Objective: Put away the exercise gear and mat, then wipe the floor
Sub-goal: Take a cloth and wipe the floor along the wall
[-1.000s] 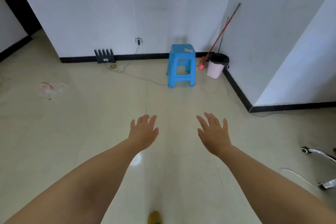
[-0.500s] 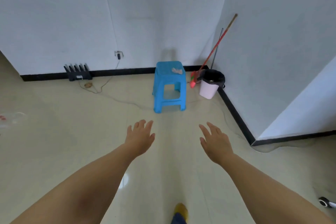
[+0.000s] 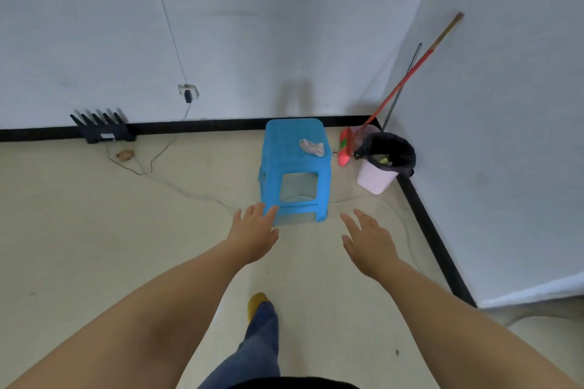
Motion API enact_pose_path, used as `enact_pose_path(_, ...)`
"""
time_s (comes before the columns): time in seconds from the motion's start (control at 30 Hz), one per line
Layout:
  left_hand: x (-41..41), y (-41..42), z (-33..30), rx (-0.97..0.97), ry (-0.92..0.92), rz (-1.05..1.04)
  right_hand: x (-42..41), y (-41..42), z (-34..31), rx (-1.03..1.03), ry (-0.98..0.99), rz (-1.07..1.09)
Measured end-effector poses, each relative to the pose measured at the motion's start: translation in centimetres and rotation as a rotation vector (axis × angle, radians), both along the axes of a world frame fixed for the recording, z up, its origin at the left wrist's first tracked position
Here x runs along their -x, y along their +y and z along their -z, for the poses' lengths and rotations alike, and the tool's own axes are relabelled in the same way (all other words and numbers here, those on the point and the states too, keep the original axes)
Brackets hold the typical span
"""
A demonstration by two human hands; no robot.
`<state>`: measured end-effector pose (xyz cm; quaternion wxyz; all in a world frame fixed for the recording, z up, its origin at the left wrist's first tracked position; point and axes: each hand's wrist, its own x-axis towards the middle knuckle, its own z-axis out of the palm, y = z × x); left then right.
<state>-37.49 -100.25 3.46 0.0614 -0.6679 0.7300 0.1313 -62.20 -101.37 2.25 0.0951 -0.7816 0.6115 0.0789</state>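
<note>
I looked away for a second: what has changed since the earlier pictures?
The person has walked toward the blue plastic stool; it and the crumpled pale cloth on its seat now sit nearer. The left hand and right hand stay open and empty, held forward. Nothing was picked up; the lined pink bin stands unmoved.

White walls (image 3: 284,25) meeting at a corner, black baseboard (image 3: 202,125), glossy beige floor (image 3: 79,230), blue plastic stool (image 3: 294,167)

We are facing a corner with a stool (image 3: 294,167) in the middle.
A cloth (image 3: 312,147) is lying on it; a bin (image 3: 379,167) and broom (image 3: 395,88) are standing right, a router (image 3: 102,129) far left.
</note>
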Motion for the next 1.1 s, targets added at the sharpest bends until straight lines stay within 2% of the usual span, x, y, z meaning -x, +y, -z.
enact_pose_path(0.17,-2.0,-12.8,-0.4,-0.052,-0.014,0.06,-2.2,-11.6,0.0,-0.062,-0.074,0.081)
enact_pose_path(0.4,-1.9,-25.4,2.6,-0.197,0.043,0.038,-3.1,-26.6,2.8,-0.184,-0.039,-0.022)
enact_pose_path(0.57,-1.1,-32.9,6.7,-0.289,0.138,-0.15,-4.3,-38.8,7.6,-0.322,-0.008,-0.197)
enact_pose_path(0.73,1.0,-39.3,13.0,-0.512,0.217,-0.286,-5.5,-48.7,14.5,-0.391,0.025,-0.403)
enact_pose_path(0.93,3.2,-44.4,21.9,-0.514,0.117,-0.279,-5.8,-53.7,22.6,-0.348,-0.016,-0.491)
enact_pose_path(1.0,3.6,-45.3,24.5,-0.485,0.055,-0.285,-5.1,-54.0,25.1,-0.228,-0.085,-0.518)
enact_pose_path(1.1,3.7,-45.2,27.4,-0.436,0.003,-0.24,-4.1,-54.3,27.8,-0.057,-0.081,-0.556)
